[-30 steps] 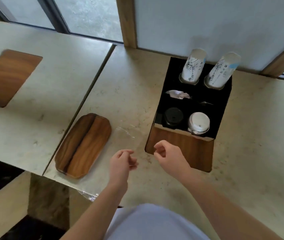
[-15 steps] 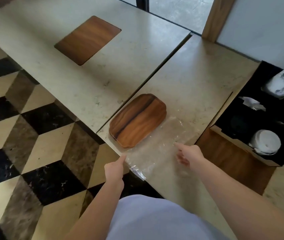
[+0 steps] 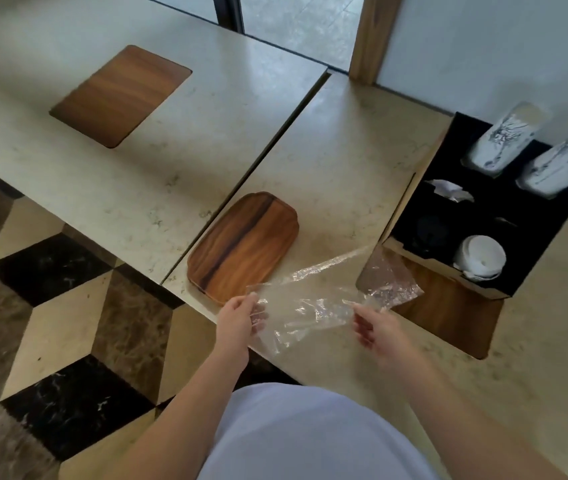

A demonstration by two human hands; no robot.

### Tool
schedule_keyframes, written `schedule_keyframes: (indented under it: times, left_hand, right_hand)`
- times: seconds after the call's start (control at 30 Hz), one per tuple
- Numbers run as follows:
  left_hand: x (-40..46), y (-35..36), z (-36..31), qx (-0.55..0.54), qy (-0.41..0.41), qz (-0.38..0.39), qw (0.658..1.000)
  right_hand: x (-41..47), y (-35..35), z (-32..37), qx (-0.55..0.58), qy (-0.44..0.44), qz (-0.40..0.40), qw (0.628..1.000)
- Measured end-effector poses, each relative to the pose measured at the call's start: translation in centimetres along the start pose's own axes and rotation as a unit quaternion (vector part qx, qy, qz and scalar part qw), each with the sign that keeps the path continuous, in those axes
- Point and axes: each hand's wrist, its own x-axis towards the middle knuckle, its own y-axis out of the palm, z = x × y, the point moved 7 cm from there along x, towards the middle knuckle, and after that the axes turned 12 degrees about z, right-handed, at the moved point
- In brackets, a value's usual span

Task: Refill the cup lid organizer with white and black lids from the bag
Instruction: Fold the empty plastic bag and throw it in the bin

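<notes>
Bare counter [image 3: 338, 161] lies open between the wooden tray [image 3: 242, 245] and organizer [image 3: 410, 202]; the lifted bag [image 3: 327, 299] blocks the near edge.

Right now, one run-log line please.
left hand: holds clear bag | right hand: holds bag | white lids: in organizer

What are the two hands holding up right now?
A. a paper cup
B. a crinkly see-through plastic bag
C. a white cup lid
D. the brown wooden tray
B: the left hand and right hand each pinch an end of the crinkly see-through plastic bag, raised off the counter.
</notes>
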Motion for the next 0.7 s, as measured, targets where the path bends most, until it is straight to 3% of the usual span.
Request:
schedule_keyframes:
  times: [0.13,0.23,0.3,0.37,0.43,0.5,0.57,0.63,0.7]
  left_hand:
    - [0.3,6.3,-1.9,0.044,0.017,0.114,0.992]
    - [0.7,10.7,-3.3,0.117,0.040,0.140,0.982]
    - [0.7,13.7,-4.7,0.179,0.067,0.162,0.968]
    - [0.4,16.9,-6.2,0.248,0.100,0.202,0.942]
    - [-0.2,20.0,-7.8,0.323,0.140,0.248,0.902]
    - [-1.0,22.8,-9.0,0.384,0.167,0.301,0.857]
    - [-1.8,25.1,-9.4,0.424,0.174,0.354,0.815]
    - [-2.4,27.0,-9.6,0.444,0.167,0.400,0.784]
    - [-2.8,28.9,-9.8,0.447,0.164,0.427,0.769]
  right_hand:
    - [-3.1,-4.0,-3.1,0.075,0.024,-0.017,0.997]
    - [-5.9,-5.9,-5.5,0.094,0.072,-0.040,0.992]
    - [-7.9,-6.5,-6.0,0.008,0.125,-0.013,0.992]
    - [-9.2,-7.1,-4.6,-0.171,0.130,0.014,0.976]
    - [-9.6,-7.9,0.0,-0.336,0.009,-0.035,0.941]
    - [-10.9,-8.0,5.7,-0.392,-0.155,-0.112,0.900]
    - [-11.6,-7.4,10.5,-0.439,-0.271,-0.130,0.847]
    - [-11.0,-7.0,13.4,-0.469,-0.288,-0.092,0.830]
    - [-9.8,-6.8,14.9,-0.470,-0.252,-0.035,0.845]
